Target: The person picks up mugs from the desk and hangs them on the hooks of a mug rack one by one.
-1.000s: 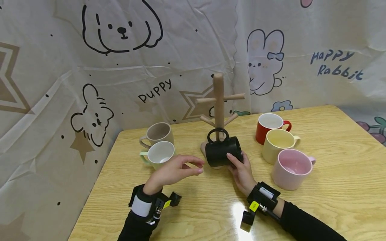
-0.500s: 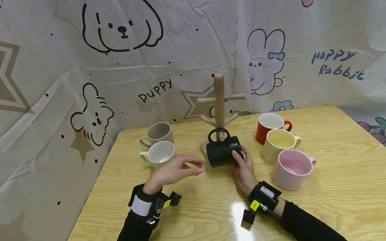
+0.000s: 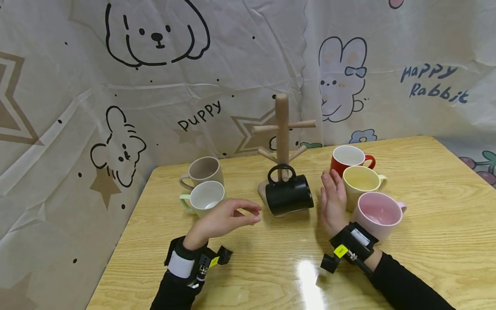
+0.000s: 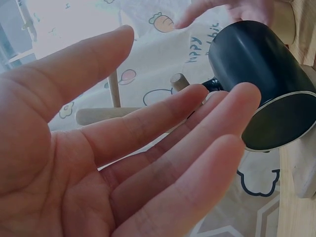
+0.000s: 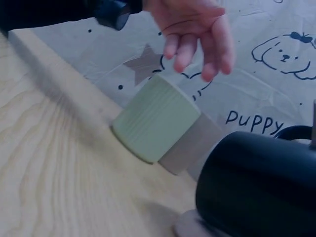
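Black mug [image 3: 289, 196] hangs tilted by its handle on the mug tree's [image 3: 282, 129] low peg; both hands' fingers relaxed, empty; shallow hook may slip, mug could drop onto surface [image 3: 271, 258]

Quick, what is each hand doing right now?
Left hand: open, holding nothing.
Right hand: open, holding nothing, beside the black ceramic mug.
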The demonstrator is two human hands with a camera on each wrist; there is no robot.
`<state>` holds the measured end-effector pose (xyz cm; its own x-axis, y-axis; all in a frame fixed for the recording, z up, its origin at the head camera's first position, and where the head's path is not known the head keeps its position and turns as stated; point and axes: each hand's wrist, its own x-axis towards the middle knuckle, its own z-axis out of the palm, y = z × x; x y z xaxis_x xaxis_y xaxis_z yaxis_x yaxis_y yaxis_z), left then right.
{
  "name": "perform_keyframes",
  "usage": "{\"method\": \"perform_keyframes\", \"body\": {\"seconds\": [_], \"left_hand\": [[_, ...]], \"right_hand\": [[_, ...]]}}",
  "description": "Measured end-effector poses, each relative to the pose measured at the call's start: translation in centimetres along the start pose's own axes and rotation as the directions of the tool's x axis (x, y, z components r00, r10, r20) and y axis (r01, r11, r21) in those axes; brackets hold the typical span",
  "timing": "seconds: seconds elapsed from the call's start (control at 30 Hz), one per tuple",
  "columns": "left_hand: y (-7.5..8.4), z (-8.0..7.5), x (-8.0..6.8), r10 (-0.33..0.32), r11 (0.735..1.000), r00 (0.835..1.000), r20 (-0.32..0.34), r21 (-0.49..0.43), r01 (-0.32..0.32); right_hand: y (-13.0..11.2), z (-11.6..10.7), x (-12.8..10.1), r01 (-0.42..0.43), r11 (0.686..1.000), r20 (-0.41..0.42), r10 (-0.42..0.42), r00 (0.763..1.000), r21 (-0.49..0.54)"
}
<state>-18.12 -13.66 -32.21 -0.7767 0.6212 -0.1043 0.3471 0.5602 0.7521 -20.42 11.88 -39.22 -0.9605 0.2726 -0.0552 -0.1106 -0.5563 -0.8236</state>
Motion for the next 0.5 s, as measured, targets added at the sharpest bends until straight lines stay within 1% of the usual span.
{"method": "perform_keyframes", "body": {"seconds": [0.13,0.23,0.3,0.37,0.43,0.47,0.5], "left_hand": [[0.0,0.0,0.0,0.009,1.000,1.000,-0.001,0.007,-0.009],[0.1,0.0,0.0,0.013,1.000,1.000,-0.001,0.010,-0.013],[0.1,0.0,0.0,0.014,1.000,1.000,-0.007,0.017,-0.014],[0.1,0.1,-0.1,0.009,0.999,1.000,-0.021,0.038,-0.009],[0.0,0.3,-0.1,0.006,0.996,0.999,-0.046,0.090,-0.001],[0.0,0.5,-0.1,0.003,0.993,0.998,-0.061,0.122,0.005],[0.1,0.7,0.0,-0.003,0.988,0.998,-0.070,0.152,0.013]], "right_hand": [[-1.1,0.4,-0.1,0.035,0.999,0.024,-0.035,0.999,0.015],[-2.4,1.3,-0.2,0.114,0.993,0.058,-0.116,0.992,0.028],[-3.7,2.2,-0.3,0.193,0.981,0.083,-0.194,0.978,0.020],[-5.4,3.6,-0.3,0.277,0.961,0.115,-0.276,0.954,0.013],[-7.6,5.1,-0.5,0.355,0.934,0.175,-0.345,0.922,-0.029],[-8.7,5.9,-0.6,0.395,0.915,0.222,-0.371,0.902,-0.076],[-9.9,6.6,-0.8,0.437,0.887,0.278,-0.387,0.879,-0.146]]}}
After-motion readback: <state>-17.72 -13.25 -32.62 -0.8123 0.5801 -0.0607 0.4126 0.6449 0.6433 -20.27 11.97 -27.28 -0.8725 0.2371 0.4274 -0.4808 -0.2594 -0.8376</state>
